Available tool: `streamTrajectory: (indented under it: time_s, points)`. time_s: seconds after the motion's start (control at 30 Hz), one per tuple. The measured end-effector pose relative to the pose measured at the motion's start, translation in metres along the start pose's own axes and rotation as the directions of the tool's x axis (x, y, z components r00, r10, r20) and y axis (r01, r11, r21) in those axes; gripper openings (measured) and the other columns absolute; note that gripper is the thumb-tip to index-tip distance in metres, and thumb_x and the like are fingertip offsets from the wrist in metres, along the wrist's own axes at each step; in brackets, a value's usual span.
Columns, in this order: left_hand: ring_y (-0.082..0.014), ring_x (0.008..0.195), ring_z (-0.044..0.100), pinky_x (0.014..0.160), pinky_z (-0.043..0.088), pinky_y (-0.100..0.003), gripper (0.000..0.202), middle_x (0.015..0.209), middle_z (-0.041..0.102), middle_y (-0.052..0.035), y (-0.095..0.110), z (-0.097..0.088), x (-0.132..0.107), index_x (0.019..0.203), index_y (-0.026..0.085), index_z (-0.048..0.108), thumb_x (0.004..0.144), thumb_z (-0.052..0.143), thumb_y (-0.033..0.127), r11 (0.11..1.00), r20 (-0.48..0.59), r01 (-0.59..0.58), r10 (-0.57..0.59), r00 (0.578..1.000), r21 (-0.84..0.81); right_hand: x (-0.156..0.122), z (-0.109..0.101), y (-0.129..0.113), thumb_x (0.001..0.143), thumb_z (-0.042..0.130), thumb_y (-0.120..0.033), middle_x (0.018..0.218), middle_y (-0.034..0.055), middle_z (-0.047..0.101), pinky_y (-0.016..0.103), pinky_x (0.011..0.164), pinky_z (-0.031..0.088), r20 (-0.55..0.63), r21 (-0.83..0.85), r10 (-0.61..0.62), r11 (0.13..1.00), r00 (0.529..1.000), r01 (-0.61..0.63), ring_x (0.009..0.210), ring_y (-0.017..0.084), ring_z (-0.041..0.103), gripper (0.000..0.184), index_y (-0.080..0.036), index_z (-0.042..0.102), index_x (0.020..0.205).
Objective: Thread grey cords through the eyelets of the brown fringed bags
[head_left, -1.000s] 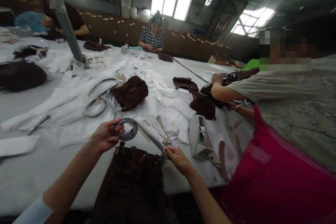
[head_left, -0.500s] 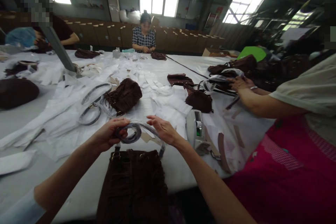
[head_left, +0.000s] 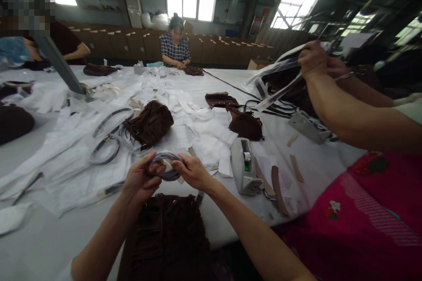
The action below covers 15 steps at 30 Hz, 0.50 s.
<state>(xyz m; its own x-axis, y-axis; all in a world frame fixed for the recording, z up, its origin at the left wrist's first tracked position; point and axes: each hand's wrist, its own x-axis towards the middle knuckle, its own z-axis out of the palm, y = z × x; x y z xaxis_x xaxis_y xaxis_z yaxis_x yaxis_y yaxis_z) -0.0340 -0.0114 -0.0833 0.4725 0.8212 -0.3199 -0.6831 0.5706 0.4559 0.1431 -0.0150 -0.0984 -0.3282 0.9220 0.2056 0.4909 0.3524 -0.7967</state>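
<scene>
A coiled bag strap [head_left: 168,174], grey and shiny as if wrapped in plastic, is held up above the table edge. My left hand [head_left: 142,176] is closed round the coil's left side. On its right side, my right hand [head_left: 193,170] pinches the loops between thumb and fingers. Just below both hands stands a dark brown fringed bag [head_left: 168,237] at the table's near edge. Beyond my left hand a smaller brown fringed bag [head_left: 151,123] lies on white paper, beside another wrapped strap [head_left: 107,149].
A tape dispenser [head_left: 243,167] stands right of my hands, with brown strips [head_left: 278,191] beside it. White paper sheets [head_left: 184,109] cover much of the table. At the right, a co-worker's hands [head_left: 316,61] lift white wrapping. More brown bags [head_left: 247,125] lie farther back.
My right hand has gone from open fingers beside the strap to gripping the coil, which is wound further. The co-worker's hands have risen with white wrapping, uncovering a second tape dispenser.
</scene>
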Motion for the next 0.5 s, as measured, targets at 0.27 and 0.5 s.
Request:
streamTrajectory:
  time_s: [0.27,0.5]
  points:
    - [-0.0165,0.062,0.061,0.041,0.052,-0.023,0.034,0.077,0.063,-0.0051,0.002,-0.013,0.005,0.101,0.016,0.059,0.084,0.058,0.045,0.912,0.165,0.052,-0.129,0.978,0.406,0.003,-0.035,-0.013,0.091,0.049,-0.050,0.061,-0.0016,0.057,0.022,0.057,0.032,0.179,-0.350,-0.043,0.931,0.983,0.105,0.060,0.013,0.054,0.036,-0.018,0.063,0.083]
    - [-0.0177,0.067,0.061,0.040,0.045,-0.017,0.036,0.085,0.067,-0.0099,0.043,0.007,-0.001,0.111,0.018,0.061,0.084,0.059,0.043,0.462,-0.077,0.233,-0.331,0.940,0.856,0.011,-0.052,-0.052,0.089,0.045,-0.059,0.072,0.0040,0.069,0.024,0.059,0.036,0.395,-0.552,-0.051,0.785,0.917,0.281,0.068,0.019,0.064,0.047,-0.022,0.063,0.110]
